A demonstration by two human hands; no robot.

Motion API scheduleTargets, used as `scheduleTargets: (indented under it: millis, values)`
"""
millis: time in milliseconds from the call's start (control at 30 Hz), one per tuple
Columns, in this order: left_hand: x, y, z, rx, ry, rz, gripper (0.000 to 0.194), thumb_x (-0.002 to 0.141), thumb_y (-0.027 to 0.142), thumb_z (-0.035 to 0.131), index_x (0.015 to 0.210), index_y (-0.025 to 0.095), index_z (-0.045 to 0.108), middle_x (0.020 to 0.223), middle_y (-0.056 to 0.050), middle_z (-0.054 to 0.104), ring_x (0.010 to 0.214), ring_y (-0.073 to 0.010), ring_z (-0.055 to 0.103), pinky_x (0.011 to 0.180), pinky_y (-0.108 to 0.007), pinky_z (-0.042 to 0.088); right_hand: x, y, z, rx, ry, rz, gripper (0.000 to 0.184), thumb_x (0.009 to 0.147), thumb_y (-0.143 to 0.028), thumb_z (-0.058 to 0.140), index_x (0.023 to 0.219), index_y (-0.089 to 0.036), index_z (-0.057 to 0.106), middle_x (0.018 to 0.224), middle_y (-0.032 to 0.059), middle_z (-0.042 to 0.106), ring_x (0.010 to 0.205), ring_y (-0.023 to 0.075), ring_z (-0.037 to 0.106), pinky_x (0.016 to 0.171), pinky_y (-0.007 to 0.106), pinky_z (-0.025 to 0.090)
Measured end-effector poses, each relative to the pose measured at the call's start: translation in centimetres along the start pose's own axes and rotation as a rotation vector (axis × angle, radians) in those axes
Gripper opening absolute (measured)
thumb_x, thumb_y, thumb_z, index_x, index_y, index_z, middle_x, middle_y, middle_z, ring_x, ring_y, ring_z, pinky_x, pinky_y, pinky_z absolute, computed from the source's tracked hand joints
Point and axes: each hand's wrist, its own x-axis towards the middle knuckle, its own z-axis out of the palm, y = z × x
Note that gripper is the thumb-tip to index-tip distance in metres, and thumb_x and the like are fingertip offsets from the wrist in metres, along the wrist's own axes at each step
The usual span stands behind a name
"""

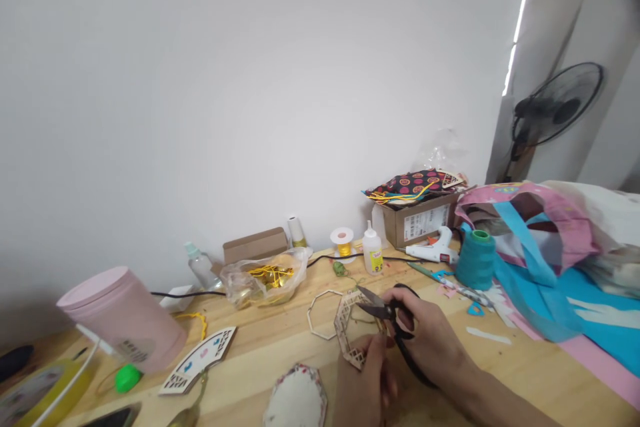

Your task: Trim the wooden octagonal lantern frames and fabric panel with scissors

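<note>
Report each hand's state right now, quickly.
Left hand: closed, holding the openwork wooden frame.
Right hand: closed, holding black-handled scissors, blades apart.

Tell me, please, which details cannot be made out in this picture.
Head view: part of the wooden frame, hidden by the left hand.
Head view: blades of the fan, blurred.
Head view: small print on the yellow-labelled bottle, too small to read.
Head view: lower end of the pale panel, cut off by the bottom edge.

A plain white wall (250, 93) stands behind a wooden table (270, 337).
</note>
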Motion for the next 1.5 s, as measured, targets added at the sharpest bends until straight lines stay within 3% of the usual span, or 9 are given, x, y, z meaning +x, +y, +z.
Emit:
scheduleTargets:
  millis: [233,400,500,633,767,967,1167,1300,1500]
  values:
    - [0.0,0.5,-1.1,-0.058,0.071,0.034,0.048,0.07,0.055,0.045,0.076,0.01,0.062,0.034,0.005,0.044,0.033,-0.0104,0.042,0.038,-0.02,0.026,0.4,1.0,-0.2,0.067,0.101,0.099,0.015,0.07,-0.023,0.047,0.085,-0.021,0.049,0.06,-0.0029,0.053,0.05,0.0128,0.047,0.046,0.022,0.036]
    - [-0.1,0.1,-0.3,0.138,0.082,0.096,0.036,0.074,0.045,0.043,0.06,0.016,0.06,0.033,0.005,0.041,0.031,-0.0086,0.031,0.036,-0.02,0.02,0.1,-0.6,0.0,0.063,-0.033,0.006,0.015,0.066,-0.013,0.046,0.077,-0.022,0.05,0.053,-0.0054,0.048,0.047,0.0115,0.039,0.045,0.021,0.031]
    - [0.0,-0.3,0.0,0.182,0.102,0.125,0.035,0.073,0.044,0.046,0.052,0.019,0.058,0.034,0.003,0.044,0.033,-0.0106,0.035,0.037,-0.022,0.022,0.0,-0.9,-0.1,0.03,-0.092,-0.054,0.022,0.063,-0.008,0.042,0.077,-0.022,0.052,0.055,-0.0051,0.05,0.049,0.011,0.04,0.046,0.02,0.031]
    - [0.1,-0.5,-0.2,0.208,0.092,0.171,0.032,0.072,0.044,0.047,0.055,0.02,0.06,0.042,0.001,0.052,0.042,-0.0139,0.044,0.043,-0.023,0.029,0.0,-0.6,-0.1,-0.034,-0.104,-0.111,0.026,0.061,-0.007,0.042,0.079,-0.022,0.053,0.062,-0.0037,0.053,0.054,0.0113,0.046,0.05,0.02,0.033]
    - [-0.2,-0.2,-0.1,0.261,0.045,0.142,0.035,0.075,0.042,0.042,0.056,0.018,0.058,0.036,0.003,0.042,0.036,-0.0118,0.039,0.04,-0.023,0.026,0.2,-0.1,-0.1,-0.052,-0.108,-0.178,0.028,0.06,-0.005,0.043,0.08,-0.022,0.054,0.068,-0.0025,0.056,0.058,0.0117,0.049,0.052,0.02,0.035]
    - [-0.2,0.4,-0.6,-0.093,-0.045,0.059,0.038,0.07,0.047,0.049,0.073,0.011,0.062,0.034,0.006,0.042,0.033,-0.0092,0.04,0.04,-0.022,0.034,0.9,1.2,-1.0,-0.045,0.054,-0.049,0.033,0.061,-0.006,0.039,0.087,-0.02,0.052,0.063,-0.0015,0.056,0.055,0.0133,0.049,0.051,0.023,0.036]
    - [0.8,0.6,-2.3,-0.371,-0.053,0.041,0.037,0.07,0.035,0.055,0.098,0.01,0.059,0.036,0.008,0.043,0.034,-0.0068,0.036,0.046,-0.026,0.045,1.0,1.6,-2.0,-0.158,-0.023,-0.081,0.016,0.066,-0.025,0.057,0.082,-0.021,0.056,0.07,0.0007,0.057,0.062,0.0167,0.05,0.056,0.027,0.037]
    - [0.7,0.8,-2.5,-0.471,-0.05,-0.011,0.031,0.065,0.031,0.06,0.088,0.009,0.062,0.035,0.009,0.038,0.036,-0.0058,0.031,0.046,-0.027,0.046,1.1,1.6,-1.7,0.077,-0.09,0.075,0.021,0.062,-0.032,0.063,0.079,-0.021,0.056,0.063,-0.0018,0.053,0.057,0.0152,0.047,0.053,0.026,0.035]
    - [0.4,0.3,-2.0,-0.382,-0.131,-0.074,0.019,0.061,0.031,0.061,0.062,0.012,0.062,0.031,0.01,0.029,0.032,-0.0052,0.024,0.035,-0.023,0.039,1.0,0.5,-0.3,0.408,-0.113,0.107,0.024,0.065,-0.035,0.062,0.077,-0.019,0.047,0.068,-0.0019,0.053,0.062,0.0132,0.052,0.056,0.024,0.041]
